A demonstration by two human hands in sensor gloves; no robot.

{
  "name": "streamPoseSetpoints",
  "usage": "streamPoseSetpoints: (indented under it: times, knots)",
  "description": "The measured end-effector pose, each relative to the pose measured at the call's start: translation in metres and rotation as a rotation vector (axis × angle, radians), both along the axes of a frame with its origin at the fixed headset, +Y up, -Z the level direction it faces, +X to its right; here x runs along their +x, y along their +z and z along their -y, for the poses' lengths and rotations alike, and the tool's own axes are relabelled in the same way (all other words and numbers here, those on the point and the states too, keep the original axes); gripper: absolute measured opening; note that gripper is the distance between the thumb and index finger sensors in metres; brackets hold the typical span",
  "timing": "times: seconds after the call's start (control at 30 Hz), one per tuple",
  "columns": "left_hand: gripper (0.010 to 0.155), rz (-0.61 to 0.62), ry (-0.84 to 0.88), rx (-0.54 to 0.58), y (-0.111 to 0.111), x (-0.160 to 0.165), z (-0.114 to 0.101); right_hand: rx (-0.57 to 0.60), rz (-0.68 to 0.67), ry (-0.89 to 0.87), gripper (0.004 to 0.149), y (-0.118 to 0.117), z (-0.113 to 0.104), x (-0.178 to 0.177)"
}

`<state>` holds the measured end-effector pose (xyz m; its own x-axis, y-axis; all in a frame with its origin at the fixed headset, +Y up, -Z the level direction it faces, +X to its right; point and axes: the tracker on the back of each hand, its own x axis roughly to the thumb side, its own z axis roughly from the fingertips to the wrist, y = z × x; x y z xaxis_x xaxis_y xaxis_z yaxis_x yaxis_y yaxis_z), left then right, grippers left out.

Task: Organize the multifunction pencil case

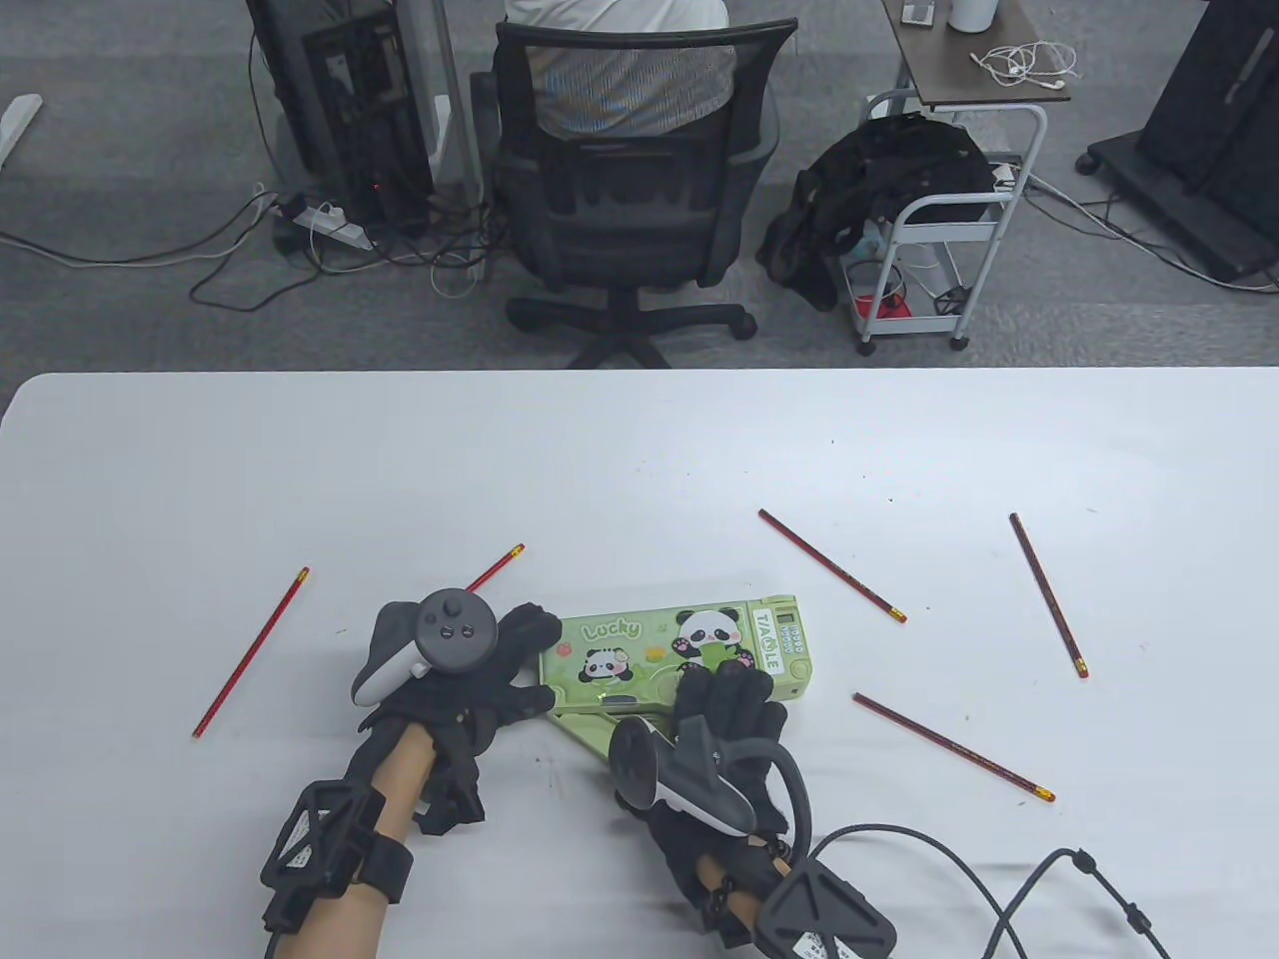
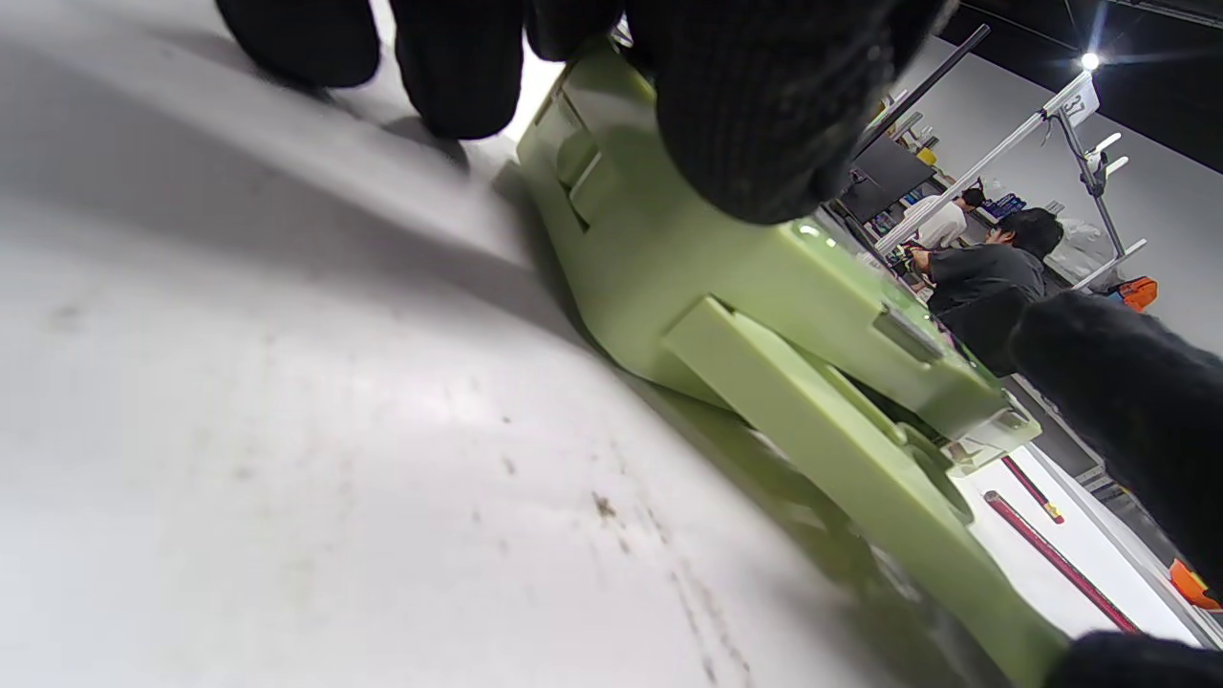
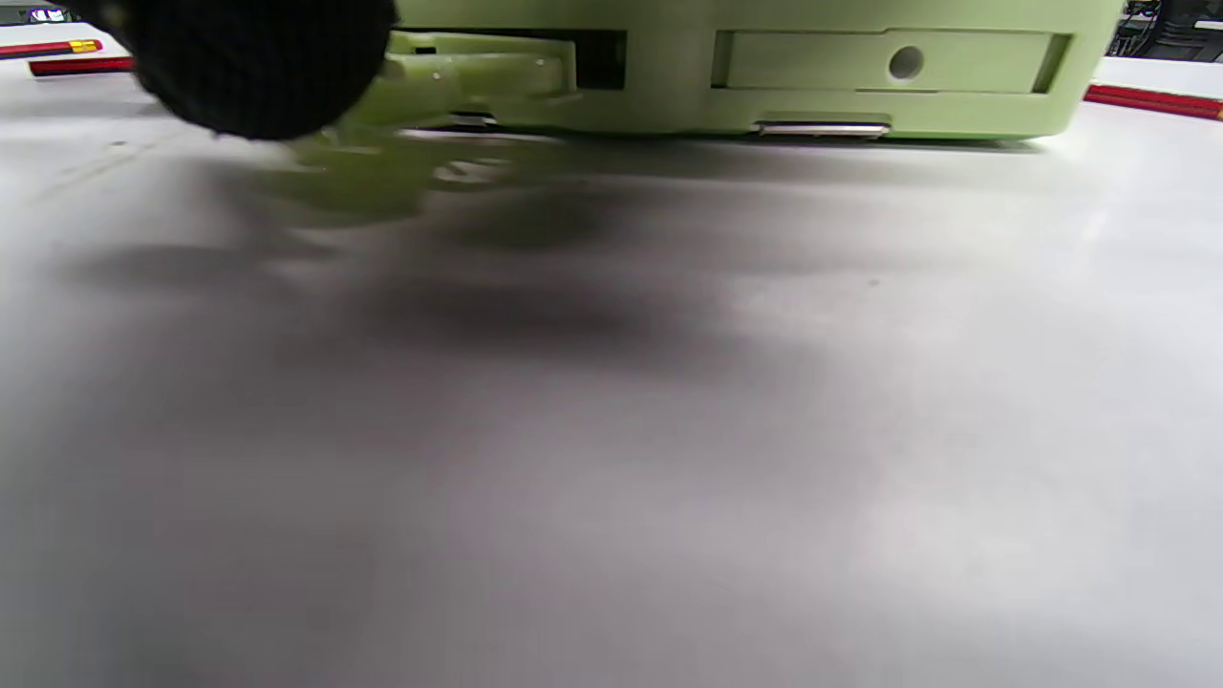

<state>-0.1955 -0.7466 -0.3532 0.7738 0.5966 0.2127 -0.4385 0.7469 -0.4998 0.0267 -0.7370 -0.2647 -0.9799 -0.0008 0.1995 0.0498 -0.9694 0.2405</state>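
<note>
Case [image 1: 679,649] work is only beginning: we are steadying it with both hands [image 1: 470,669] [image 1: 729,719], five pencils [image 1: 831,564] lying loose on the bench [image 1: 200,479].

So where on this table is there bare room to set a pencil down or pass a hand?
The far strip of the table, beyond the pencils, is bare. So is the near-left corner, left of the left hand. It is crowded around the pencil case, between both hands, and right of the right hand, where three pencils and a cable lie.
</note>
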Motion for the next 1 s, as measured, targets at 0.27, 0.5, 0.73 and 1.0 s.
streamPoseSetpoints:
  times: [0.27, 0.5, 0.73, 1.0]
  knots:
    - [0.074, 0.0, -0.004, 0.001, 0.0, 0.0, 0.0, 0.031, -0.033, -0.008, 0.114, -0.013, -0.002, 0.012]
    - [0.074, 0.0, -0.005, 0.0, 0.0, 0.0, 0.0, 0.047, -0.061, -0.013, 0.113, -0.026, -0.001, 0.021]
    - [0.074, 0.001, -0.007, -0.001, 0.0, 0.001, -0.001, 0.04, -0.067, -0.011, 0.113, -0.038, 0.0, 0.028]
    - [0.074, 0.002, -0.007, 0.0, 0.0, 0.0, -0.001, -0.015, -0.039, -0.04, 0.114, -0.05, 0.002, 0.036]
